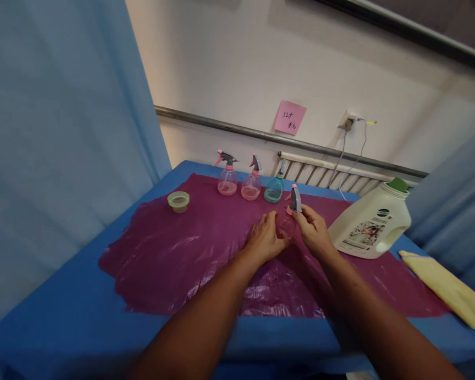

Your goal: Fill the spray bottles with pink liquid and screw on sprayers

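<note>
A clear pink spray bottle [285,226] stands between my hands on the purple plastic sheet [206,243]. My left hand [266,237] is curled round the left side of its body. At its neck, the fingers of my right hand [312,226] close on the collar below the grey and pink spray head [295,199]. Behind, in a row, are a spray bottle with pink liquid [227,182], a second pink one [251,186] and a teal one [274,189]. Each has its spray head on.
A small pale green cup [178,201] sits at the left of the sheet. On the right stands a large cream jug [370,221] with a green cap, beside a folded yellow cloth [451,287]. Blue cloth covers the table [75,295]. Blue curtains [63,116] hang at both sides.
</note>
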`<state>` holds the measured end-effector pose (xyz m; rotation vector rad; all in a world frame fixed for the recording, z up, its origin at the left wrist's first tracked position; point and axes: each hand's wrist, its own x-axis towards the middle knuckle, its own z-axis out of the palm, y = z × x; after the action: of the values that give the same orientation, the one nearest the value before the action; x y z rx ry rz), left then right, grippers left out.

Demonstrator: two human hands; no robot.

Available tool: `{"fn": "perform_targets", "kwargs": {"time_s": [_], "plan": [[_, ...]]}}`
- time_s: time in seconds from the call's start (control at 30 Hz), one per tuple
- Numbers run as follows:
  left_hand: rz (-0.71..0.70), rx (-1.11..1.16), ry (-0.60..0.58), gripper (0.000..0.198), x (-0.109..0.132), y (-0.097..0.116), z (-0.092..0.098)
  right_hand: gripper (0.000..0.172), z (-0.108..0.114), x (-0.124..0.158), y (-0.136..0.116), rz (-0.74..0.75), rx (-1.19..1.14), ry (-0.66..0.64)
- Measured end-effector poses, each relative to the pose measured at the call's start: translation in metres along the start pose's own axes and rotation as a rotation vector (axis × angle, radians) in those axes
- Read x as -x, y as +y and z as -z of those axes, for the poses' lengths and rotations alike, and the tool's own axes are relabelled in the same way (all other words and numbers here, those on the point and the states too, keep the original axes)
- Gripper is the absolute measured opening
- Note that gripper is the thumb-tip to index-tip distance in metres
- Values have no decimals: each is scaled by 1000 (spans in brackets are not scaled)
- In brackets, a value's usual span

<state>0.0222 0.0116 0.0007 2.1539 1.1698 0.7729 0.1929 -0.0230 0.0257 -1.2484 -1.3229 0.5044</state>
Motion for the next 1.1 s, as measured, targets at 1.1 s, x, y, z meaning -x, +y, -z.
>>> {"fn": "perform_targets", "kwargs": {"time_s": [1.1], "plan": [[-4,24,170,62,0,-9,-2,44,47,-162,103,-64,406,469]]}}
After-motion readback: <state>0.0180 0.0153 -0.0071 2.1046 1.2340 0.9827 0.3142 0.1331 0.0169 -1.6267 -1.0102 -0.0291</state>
